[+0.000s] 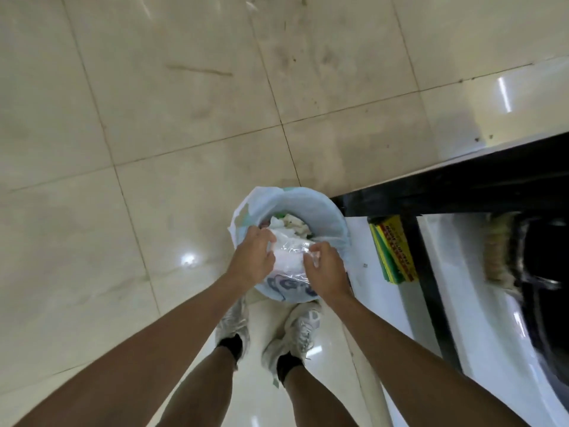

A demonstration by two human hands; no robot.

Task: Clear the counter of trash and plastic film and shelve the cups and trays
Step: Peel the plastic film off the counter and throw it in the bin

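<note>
Gripping a crumpled wad of clear plastic film from both sides: left hand w/ fingers curled round its left edge, right hand pinching the right edge, a scrap of film caught in the fingertips. Glossy, wrinkled, see-through, bunched over white paper; held right over the mouth of a round bin, just above what lies inside. Lined w/ a thin pale-blue plastic bag, loose edge folded out over the rim; dark-blue printed shapes on the near side, too blurred to read. Holding crumpled white tissue and a bit of green further in. Below, grey-white mesh sneakers w/ black socks, on glossy cream floor tiles w/ dirt smears and thin grout lines. At right, black counter edge; beneath it, stacked yellow-green flat packs w/ red print, illegible.
</note>
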